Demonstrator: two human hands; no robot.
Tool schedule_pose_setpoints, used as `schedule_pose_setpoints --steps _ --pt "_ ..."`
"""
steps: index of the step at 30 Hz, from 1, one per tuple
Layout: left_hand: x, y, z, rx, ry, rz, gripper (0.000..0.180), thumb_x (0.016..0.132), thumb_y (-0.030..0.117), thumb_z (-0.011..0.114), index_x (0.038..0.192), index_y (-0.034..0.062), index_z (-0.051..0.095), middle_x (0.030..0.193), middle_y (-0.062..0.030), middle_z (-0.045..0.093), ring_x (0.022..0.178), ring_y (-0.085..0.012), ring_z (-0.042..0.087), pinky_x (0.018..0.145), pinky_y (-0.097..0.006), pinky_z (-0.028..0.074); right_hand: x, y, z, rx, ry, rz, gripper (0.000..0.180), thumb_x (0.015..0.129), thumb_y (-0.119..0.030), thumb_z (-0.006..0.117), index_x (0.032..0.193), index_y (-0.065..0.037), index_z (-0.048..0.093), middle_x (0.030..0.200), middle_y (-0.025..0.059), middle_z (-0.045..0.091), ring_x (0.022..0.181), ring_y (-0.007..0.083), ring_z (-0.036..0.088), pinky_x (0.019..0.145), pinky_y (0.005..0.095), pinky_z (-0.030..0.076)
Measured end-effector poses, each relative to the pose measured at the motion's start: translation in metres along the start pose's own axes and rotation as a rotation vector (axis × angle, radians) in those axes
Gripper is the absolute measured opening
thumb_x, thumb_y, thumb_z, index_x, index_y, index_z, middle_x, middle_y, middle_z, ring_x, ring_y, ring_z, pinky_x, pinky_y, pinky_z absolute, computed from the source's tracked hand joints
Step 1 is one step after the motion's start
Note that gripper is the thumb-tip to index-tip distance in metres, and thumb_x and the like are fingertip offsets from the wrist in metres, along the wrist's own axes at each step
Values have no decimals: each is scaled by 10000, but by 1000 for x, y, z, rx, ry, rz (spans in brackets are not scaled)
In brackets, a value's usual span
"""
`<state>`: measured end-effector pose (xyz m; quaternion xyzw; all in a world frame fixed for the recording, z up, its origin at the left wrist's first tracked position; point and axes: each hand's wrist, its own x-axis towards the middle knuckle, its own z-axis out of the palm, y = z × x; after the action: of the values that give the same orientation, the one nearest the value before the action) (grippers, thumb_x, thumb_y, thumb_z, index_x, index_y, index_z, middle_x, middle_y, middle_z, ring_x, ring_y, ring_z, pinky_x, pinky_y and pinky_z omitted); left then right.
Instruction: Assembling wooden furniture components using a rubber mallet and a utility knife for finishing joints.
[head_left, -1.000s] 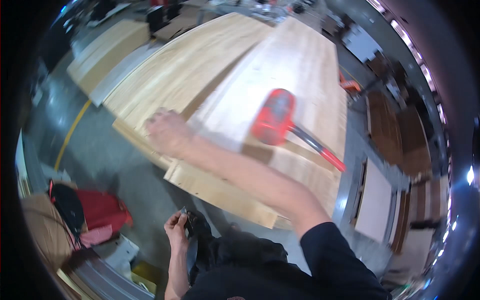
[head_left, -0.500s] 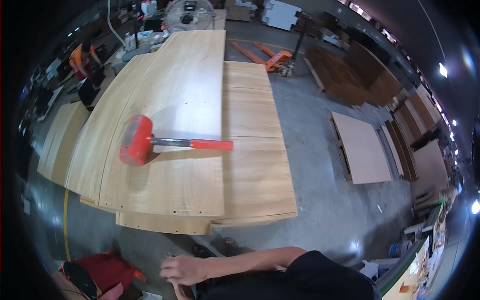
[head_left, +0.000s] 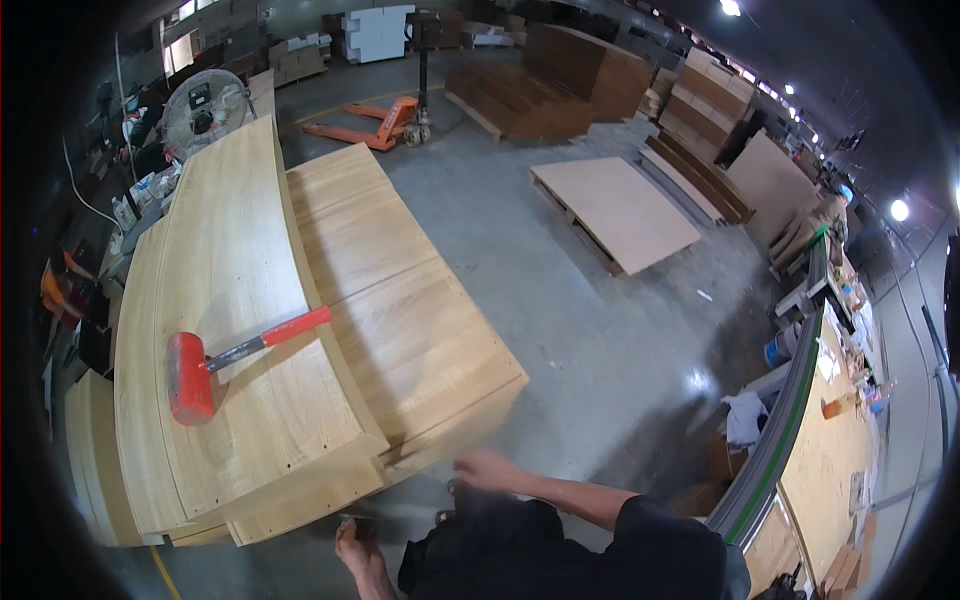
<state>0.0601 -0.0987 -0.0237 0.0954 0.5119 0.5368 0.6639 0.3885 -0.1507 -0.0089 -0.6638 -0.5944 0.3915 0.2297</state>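
A mallet (head_left: 190,378) with a thick red head and a red-and-black handle lies on the stacked pale wood-grain panels (head_left: 240,250). My left hand (head_left: 360,548) is low, just off the near edge of the stack. Its fingers are curled around something thin and small that I cannot make out. Farther right, my right hand (head_left: 487,470) hangs near the stack's near right corner, in front of my body. Motion smears its fingers, so whether it holds anything does not show. Neither hand touches the mallet.
An orange pallet jack (head_left: 390,125) stands beyond the panels, with brown board stacks (head_left: 520,95) to its right. A light board (head_left: 615,205) rests on a pallet. At right runs a workbench (head_left: 825,450) with a green-striped edge. A large fan (head_left: 205,110) stands far left.
My view has swung right, so the panels and mallet now sit farther left. My hands, close together before, have parted, the right one moving to the right.
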Motion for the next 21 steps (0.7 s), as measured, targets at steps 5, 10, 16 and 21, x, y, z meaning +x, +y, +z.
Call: schedule_pose_setpoints --steps 5,10,16,21 --pt "-3 -17 5 -69 -49 -118 56 879 39 607 912 82 618 906 -77 656 866 -266 652 715 -423 521 -21 -4 33 29 49 6 277 898 -240 573 1056 -48 695 1051 178 694 964 372 667 846 428 529" --pt "-17 -9 30 -198 137 -112 110 868 -24 625 854 81 597 884 -74 649 815 -266 664 661 -428 583 -6 -12 30 200 -49 9 213 888 -169 680 1045 -26 696 946 84 724 842 157 666 772 298 527" --pt "-38 -13 39 -251 214 -37 51 896 38 593 884 86 579 867 -73 613 837 -243 623 739 -417 541 38 -35 37 311 -317 -27 250 909 -187 680 1044 23 674 781 58 656 697 90 602 640 252 486" --pt "-42 -46 43 -361 319 18 96 896 11 574 827 73 549 755 -70 578 714 -243 620 670 -422 566 65 -51 33 139 -313 -270 274 898 -262 672 1027 -21 691 881 162 705 785 223 681 726 360 537"
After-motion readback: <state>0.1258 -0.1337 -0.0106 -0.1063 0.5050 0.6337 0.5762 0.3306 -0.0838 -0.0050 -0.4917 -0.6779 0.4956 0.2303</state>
